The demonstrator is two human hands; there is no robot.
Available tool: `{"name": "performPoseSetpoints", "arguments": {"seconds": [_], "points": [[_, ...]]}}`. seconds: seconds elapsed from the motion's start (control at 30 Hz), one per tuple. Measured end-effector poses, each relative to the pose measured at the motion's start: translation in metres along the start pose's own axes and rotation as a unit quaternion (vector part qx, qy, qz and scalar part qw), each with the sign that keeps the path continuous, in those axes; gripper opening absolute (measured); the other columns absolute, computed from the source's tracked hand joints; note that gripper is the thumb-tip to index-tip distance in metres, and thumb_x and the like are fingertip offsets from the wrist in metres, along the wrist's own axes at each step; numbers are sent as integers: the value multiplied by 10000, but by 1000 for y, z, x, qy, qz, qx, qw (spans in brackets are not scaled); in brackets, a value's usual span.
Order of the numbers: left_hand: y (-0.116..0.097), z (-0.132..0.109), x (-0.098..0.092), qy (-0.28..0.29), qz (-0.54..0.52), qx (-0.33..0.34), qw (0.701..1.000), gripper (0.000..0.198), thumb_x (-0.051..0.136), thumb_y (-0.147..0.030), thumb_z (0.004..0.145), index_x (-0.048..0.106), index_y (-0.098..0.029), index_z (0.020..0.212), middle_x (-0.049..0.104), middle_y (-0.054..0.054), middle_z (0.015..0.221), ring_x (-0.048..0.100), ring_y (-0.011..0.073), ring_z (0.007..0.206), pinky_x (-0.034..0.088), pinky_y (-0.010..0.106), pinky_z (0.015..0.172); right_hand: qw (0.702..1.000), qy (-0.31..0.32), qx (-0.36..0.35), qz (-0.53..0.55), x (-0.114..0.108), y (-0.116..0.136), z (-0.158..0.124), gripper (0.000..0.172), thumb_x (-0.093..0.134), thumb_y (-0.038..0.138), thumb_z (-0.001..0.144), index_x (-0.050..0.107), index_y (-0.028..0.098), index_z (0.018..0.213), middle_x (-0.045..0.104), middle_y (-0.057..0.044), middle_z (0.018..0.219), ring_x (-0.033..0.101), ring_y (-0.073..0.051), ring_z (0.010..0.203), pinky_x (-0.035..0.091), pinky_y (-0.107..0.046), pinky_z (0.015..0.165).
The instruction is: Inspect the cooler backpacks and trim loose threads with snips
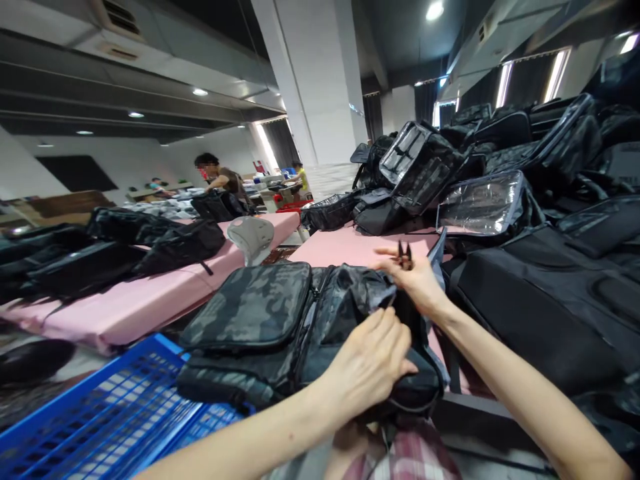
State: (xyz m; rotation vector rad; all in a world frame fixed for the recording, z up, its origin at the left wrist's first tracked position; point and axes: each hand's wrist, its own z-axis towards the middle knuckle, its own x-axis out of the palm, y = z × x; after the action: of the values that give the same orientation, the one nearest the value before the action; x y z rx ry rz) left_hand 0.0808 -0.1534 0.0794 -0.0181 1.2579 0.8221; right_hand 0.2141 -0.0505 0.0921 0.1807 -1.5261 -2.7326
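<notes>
A dark camouflage backpack (260, 303) lies in front of me, with its padded pocket panel towards the left. My left hand (373, 357) is closed at the bag's right part, its curled fingers pinching a fold of the fabric. Just beyond it, my right hand (417, 280) is raised over the bag's far right edge. Small black thread snips (405, 255) are held in that hand, their two pointed blades upward and slightly apart. The left fingertips are partly hidden by the back of the hand.
A blue plastic crate (157, 343) stands at the lower left. Black and camouflage bags (425, 173) are heaped high on the right. More bags (125, 250) lie on a pink-covered table (120, 310) at left. A grey chair back (250, 237) and a person (227, 183) are beyond.
</notes>
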Motion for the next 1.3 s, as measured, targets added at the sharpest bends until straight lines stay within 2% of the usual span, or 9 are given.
{"name": "performPoseSetpoints", "arguments": {"seconds": [0.17, 0.33, 0.5, 0.63, 0.8, 0.9, 1.1, 1.2, 1.3], "points": [[21, -7, -15, 116, 88, -194, 970, 221, 412, -259, 882, 575, -112, 856, 575, 91, 717, 600, 228, 663, 463, 318, 565, 952, -40, 41, -301, -45, -35, -13, 315, 574, 402, 753, 662, 224, 998, 670, -59, 1051, 607, -241, 982, 436, -373, 853], [47, 10, -20, 146, 88, -305, 937, 373, 377, -133, 834, 429, -71, 1198, 570, 186, 1024, 637, 214, 687, 484, 300, 546, 956, 8, 74, -284, -38, -52, -33, 332, 558, 443, 759, 652, 215, 981, 685, -55, 996, 624, -234, 948, 456, -325, 784], [65, 29, -1, 158, 20, -256, 953, 210, 423, -85, 782, 560, -99, 940, 608, 158, 944, 613, 237, 877, 502, 321, 712, 938, -23, 85, -335, -19, -46, -32, 295, 609, 441, 699, 615, 211, 883, 684, -43, 865, 630, -222, 808, 433, -290, 658], [94, 38, 5, 130, -23, -330, 934, 197, 477, -134, 776, 579, -91, 939, 638, 159, 902, 623, 236, 839, 481, 329, 748, 926, -35, 82, -367, -9, -46, -33, 73, 531, 259, 711, 570, 208, 747, 652, -21, 732, 600, -178, 675, 380, -247, 574], [129, 43, 16, 60, -278, -410, 867, 219, 529, -232, 748, 633, -126, 909, 680, 69, 890, 620, 195, 826, 469, 269, 746, 943, 12, 62, -326, -7, -50, -41, 97, 495, 190, 695, 589, 212, 708, 654, 4, 710, 606, -165, 691, 390, -237, 600], [133, 40, 29, 3, -300, -452, 840, 188, 537, -215, 723, 658, -127, 835, 688, 64, 839, 620, 196, 803, 462, 267, 727, 938, 14, 31, -344, -16, -44, -43, 170, 478, 170, 728, 632, 220, 781, 677, 1, 774, 621, -176, 743, 402, -248, 627], [141, 38, 45, -11, -350, -441, 826, 168, 526, -182, 716, 672, -126, 778, 685, 48, 719, 618, 164, 701, 472, 246, 679, 870, 35, -113, -479, -12, -19, -13, 336, 466, 143, 784, 610, 266, 1061, 622, -14, 1104, 611, -169, 821, 383, -248, 593], [150, 36, 47, 3, -349, -430, 833, 186, 512, -125, 706, 678, -116, 788, 688, 47, 719, 620, 157, 696, 475, 243, 691, 829, 93, -96, -543, 1, -15, 7, 296, 446, 116, 778, 642, 252, 953, 634, -23, 1032, 599, -164, 757, 327, -243, 539], [154, 30, 45, 34, -344, -383, 857, 210, 536, -86, 672, 687, -122, 814, 695, 35, 776, 621, 150, 719, 470, 230, 709, 833, 114, -86, -534, 8, -16, 14, 234, 450, 100, 758, 629, 206, 865, 638, -38, 916, 578, -164, 751, 304, -242, 552]]}}
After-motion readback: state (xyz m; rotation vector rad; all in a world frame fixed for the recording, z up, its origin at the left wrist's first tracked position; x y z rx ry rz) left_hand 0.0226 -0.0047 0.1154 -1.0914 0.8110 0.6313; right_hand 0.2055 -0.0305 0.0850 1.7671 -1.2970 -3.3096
